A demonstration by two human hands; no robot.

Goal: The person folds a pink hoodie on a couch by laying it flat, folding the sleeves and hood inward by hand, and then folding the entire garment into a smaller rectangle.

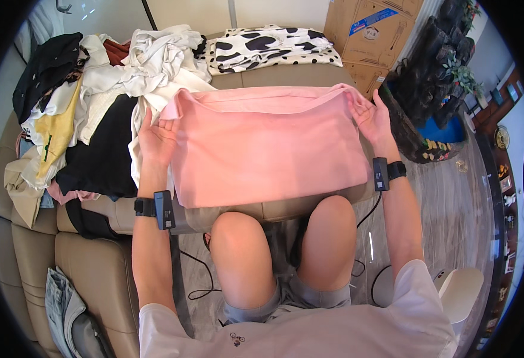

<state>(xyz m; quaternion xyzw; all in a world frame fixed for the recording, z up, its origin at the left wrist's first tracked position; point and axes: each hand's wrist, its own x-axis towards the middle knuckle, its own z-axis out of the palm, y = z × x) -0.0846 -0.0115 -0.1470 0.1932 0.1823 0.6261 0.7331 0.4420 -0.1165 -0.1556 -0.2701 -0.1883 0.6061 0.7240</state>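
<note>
A pink cloth garment point(266, 152) lies spread across the sofa seat in front of my knees, its far edge rolled or folded over. At its left far corner, my left hand point(158, 139) holds the edge, palm up, fingertips tucked under the fabric. My right hand point(369, 117) has hold of the right far corner in much the same way, its fingers partly behind the cloth. Black straps with small dark devices are on both wrists. Just left of my left hand lies black clothing point(105, 152) on white garments.
A heap of mixed clothes point(154, 56) covers the sofa's left part. Folded black-and-white patterned cloth point(266, 47) lies at the back, with a cardboard box point(371, 33) behind. A rockery fountain point(445, 89) stands at right. Jeans point(60, 300) lie lower left.
</note>
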